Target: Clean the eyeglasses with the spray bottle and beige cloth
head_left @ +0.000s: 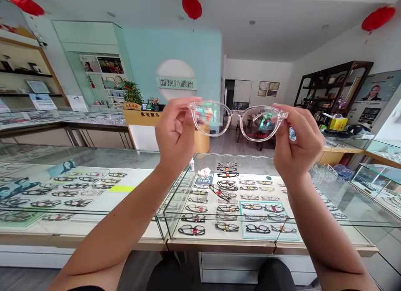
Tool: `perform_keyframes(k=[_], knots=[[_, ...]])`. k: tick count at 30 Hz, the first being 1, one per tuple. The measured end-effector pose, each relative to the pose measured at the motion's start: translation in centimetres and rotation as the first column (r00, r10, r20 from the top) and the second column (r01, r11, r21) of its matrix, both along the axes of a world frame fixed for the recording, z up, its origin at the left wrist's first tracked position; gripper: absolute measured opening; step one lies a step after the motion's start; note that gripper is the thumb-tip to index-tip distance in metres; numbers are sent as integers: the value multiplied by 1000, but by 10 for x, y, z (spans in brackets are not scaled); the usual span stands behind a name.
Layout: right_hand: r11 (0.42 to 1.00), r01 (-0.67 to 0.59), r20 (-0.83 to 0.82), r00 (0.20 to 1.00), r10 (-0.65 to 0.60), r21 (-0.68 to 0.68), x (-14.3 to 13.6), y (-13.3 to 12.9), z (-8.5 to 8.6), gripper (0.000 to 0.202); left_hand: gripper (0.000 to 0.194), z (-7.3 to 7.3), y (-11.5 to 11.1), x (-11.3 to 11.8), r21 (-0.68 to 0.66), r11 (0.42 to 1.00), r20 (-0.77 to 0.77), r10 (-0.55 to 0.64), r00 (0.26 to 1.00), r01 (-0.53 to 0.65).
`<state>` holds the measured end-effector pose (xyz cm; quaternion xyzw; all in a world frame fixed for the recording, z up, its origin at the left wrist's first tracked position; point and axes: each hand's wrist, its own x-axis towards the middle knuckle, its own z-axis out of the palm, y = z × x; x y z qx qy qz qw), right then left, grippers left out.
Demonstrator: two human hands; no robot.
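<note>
A pair of clear-framed glasses (235, 117) is held up level in front of the camera, with its lenses facing me. My left hand (177, 130) pinches the left end of the frame between thumb and fingers. At the right end, my right hand (299, 138) grips the other corner in the same way. Reflections and small red marks show on the lenses. Below the hands, rows of glasses (227, 227) lie inside a glass display case (219, 246). A small white bottle (191, 164) and a crumpled white tissue (204, 172) are behind the raised glasses.
More display cases (31, 238) stretch to the left. A wooden-topped reception counter (140, 136) with plants stands further back. At the right are a dark shelf (328, 87) and a yellow bag (338, 123). Red lanterns (192, 6) hang from the ceiling.
</note>
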<state>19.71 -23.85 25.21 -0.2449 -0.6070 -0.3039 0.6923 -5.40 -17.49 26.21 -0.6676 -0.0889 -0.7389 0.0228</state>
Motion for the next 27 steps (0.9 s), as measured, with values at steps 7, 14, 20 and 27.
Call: perform_keyframes(k=[7,14,20,27], knots=[[995,60,-53,997,-56,80,-2,2,12,37,27,22,-2,7,254,906,139,313,940,-339],[989,131,-128,984,-122,68,9,9,4,34,31,15,12,-1,210,895,84,385,919,-394],[984,137,-137,983,-121,114,10,10,-4,29,31,11,19,-1,253,853,74,454,888,-457],[999,1,-203,979,9,47,-2,2,-5,26,29,10,18,8,374,846,96,372,923,-380]])
